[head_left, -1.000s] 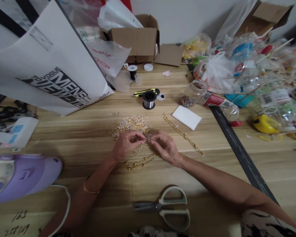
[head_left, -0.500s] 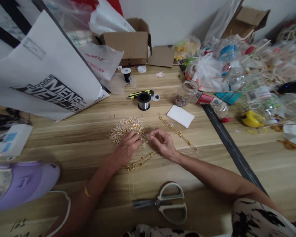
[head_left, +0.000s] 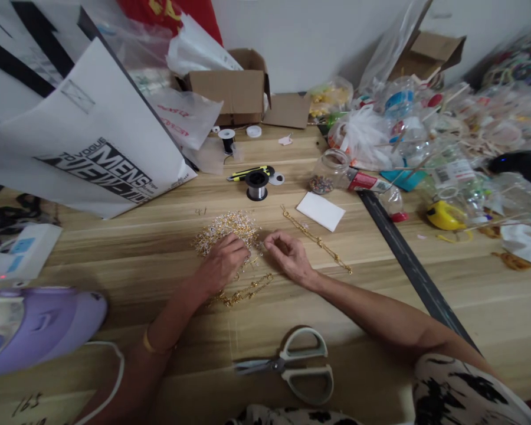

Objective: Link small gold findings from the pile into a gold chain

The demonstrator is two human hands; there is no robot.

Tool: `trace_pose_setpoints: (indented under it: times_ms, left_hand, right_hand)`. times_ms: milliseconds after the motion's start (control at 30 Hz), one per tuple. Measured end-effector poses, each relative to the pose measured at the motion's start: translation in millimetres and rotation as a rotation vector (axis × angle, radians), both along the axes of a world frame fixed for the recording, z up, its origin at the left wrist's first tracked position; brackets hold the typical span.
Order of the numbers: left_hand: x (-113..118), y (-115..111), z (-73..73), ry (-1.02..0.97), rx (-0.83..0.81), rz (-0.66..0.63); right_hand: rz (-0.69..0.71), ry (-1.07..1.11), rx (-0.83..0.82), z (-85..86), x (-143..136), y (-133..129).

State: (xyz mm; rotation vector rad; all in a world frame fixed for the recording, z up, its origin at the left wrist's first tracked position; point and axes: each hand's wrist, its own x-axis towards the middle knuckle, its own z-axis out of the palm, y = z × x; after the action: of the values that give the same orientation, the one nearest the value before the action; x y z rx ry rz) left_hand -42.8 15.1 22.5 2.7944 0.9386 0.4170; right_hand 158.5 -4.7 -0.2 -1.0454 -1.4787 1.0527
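At the lower edge of a pile of gold and clear beads point(head_left: 225, 229), my left hand point(head_left: 223, 260) has its fingers bent together over some loose pieces; what they pinch is hidden. My right hand point(head_left: 289, 257) faces it, thumb and forefinger pinched just right of the pile. Something tiny and clear shows at those fingertips, too small to name. One gold chain point(head_left: 248, 292) lies folded below my left hand. Another gold chain point(head_left: 316, 239) stretches diagonally on the table beyond my right hand.
Scissors point(head_left: 287, 363) lie near the front edge. Behind the beads are a wire spool point(head_left: 257, 186), a yellow-black cutter point(head_left: 243, 174) and a white card point(head_left: 321, 211). A purple iron point(head_left: 66, 324) stands left, with a paper bag point(head_left: 115, 136) behind. Plastic bottles and bags point(head_left: 446, 130) crowd the right.
The whole view has shifted slightly. My left hand has drawn a little left, away from my right hand, which keeps its pinch.
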Motion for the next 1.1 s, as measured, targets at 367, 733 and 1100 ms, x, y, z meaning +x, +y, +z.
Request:
trace_pose_setpoints:
  times_ms: [367,733,1100]
  left_hand:
    - [6.7,-0.3,-0.5,0.034,0.057,0.065]
    - [5.5,-0.5,1.5,0.066,0.014,0.083]
    - [3.2,5.1,-1.0,0.065,0.055,0.153]
  right_hand:
    - [0.008,0.025,-0.016,0.0,-0.1,0.3]
    - [0.009,0.035,-0.031,-3.2,1.1,2.2]
    - [-0.002,0.077,-0.058,-1.5,0.4,4.1]
